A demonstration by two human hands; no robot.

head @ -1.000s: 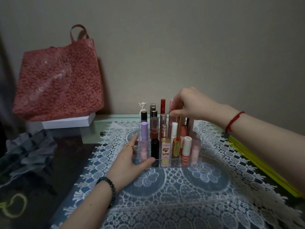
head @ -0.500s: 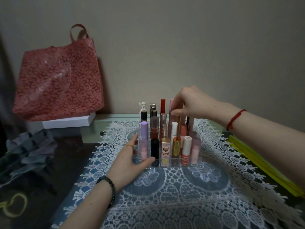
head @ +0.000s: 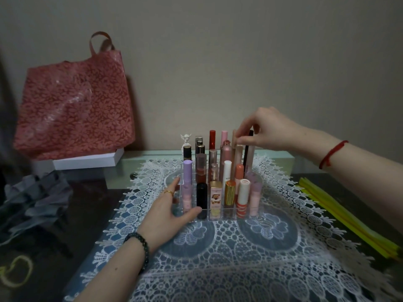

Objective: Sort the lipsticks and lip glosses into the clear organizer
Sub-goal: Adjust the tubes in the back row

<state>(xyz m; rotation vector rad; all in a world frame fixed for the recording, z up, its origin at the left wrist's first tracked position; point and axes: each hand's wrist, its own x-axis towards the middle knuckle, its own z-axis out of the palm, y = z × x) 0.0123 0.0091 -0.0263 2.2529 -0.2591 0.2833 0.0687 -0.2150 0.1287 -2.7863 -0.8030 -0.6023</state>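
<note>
Far left of the grip and higher than it, a red patterned bag (head: pixel 74 101) leans on the wall (head: pixel 239 62), its base on a white box (head: pixel 87 160). Below that, a crumpled grey cloth (head: pixel 32 199) lies on the dark table (head: pixel 91 219).

Down and left of the grip, the left hand (head: pixel 165 214) rests on the lace cloth (head: pixel 218 247) with its fingers straight. Its thumb touches the front wall of the clear organizer (head: pixel 204 214) and its forefinger runs along the left wall, bracketing that near corner.

The organizer stands on the lace directly under the grip. Its tubes (head: pixel 201 195) are all upright with caps up and long axes vertical, and the rows rise taller toward the back.

The right hand (head: pixel 268 129) reaches in from the right over the back right corner. Its thumb and forefinger are pinched on the top of a slim beige lip gloss (head: pixel 238 158), which stands vertical in a rear compartment. A thin black tube (head: pixel 247 155) stands just right of it. I cannot tell whether the gloss is seated fully.

Just behind the grip, a pale ledge (head: pixel 274 158) and the wall close the space; above the grip only wall shows. In front of the organizer, the lace runs on to the near edge of view. Well right of the grip and lower, yellow strips (head: pixel 349 221) lie along the table's right side.
</note>
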